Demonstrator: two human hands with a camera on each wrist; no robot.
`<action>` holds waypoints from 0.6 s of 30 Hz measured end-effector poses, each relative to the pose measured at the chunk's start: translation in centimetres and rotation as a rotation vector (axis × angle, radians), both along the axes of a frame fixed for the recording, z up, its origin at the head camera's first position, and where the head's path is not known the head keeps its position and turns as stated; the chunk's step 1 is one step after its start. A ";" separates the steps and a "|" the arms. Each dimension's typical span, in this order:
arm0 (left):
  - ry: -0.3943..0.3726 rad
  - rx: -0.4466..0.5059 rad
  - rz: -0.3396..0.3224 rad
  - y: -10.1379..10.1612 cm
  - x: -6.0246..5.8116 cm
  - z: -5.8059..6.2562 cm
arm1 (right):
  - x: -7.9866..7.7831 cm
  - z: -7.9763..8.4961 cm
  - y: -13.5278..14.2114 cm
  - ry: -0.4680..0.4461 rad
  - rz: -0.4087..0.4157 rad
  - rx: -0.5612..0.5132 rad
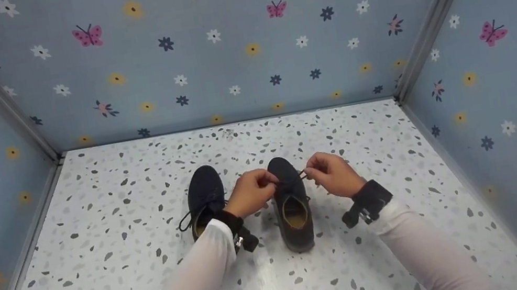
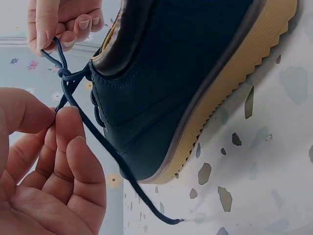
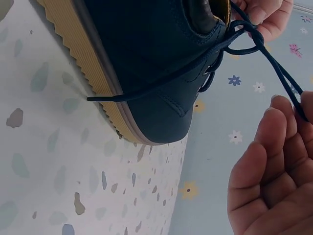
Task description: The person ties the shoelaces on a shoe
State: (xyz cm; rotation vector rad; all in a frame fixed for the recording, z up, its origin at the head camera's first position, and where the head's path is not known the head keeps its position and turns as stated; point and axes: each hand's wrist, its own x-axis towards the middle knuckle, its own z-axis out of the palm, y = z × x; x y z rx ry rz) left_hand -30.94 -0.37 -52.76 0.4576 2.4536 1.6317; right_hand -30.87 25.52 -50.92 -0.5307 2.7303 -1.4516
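Two dark navy lace-up shoes stand side by side on the floor, toes pointing away from me. Over the right-hand shoe [image 1: 300, 236], my left hand [image 1: 252, 191] and right hand [image 1: 335, 174] are on opposite sides of the laces. Thumb and forefinger of the left hand pinch part of the shoelace [image 2: 117, 159]. On the other side, the right hand pinches a loop of it. A knot [image 3: 254, 38] sits between the hands above the tongue. One loose lace end hangs down each side of the shoe, over its ridged tan sole [image 2: 234, 61].
The left-hand shoe [image 1: 203, 184] stands near my left forearm, with a lace loop [image 1: 185, 223] at its side. Speckled white floor [image 1: 155, 280] lies below. Blue flower-and-butterfly panels [image 1: 232, 54] rise at the back and both sides. Each wrist wears a black strap mount [image 1: 373, 197].
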 end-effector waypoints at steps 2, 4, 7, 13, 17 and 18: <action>0.000 -0.003 0.009 -0.1 0.1 -0.1 | 0.0 -0.1 0.1 -0.012 -0.012 -0.007; 0.001 -0.006 0.022 -0.1 0.1 -0.1 | 0.1 -0.2 0.2 -0.025 -0.023 -0.020; 0.003 -0.014 0.040 -0.2 0.3 0.0 | 0.2 -0.4 0.4 -0.041 -0.031 -0.041; 0.008 -0.021 0.051 -0.5 0.8 0.2 | 0.6 -1.0 1.1 -0.087 -0.055 -0.076; 0.026 -0.019 0.073 -0.6 1.0 0.2 | 0.7 -1.3 1.4 -0.139 -0.096 -0.133; 0.034 -0.021 0.085 -0.6 1.1 0.2 | 0.7 -1.4 1.4 -0.158 -0.105 -0.157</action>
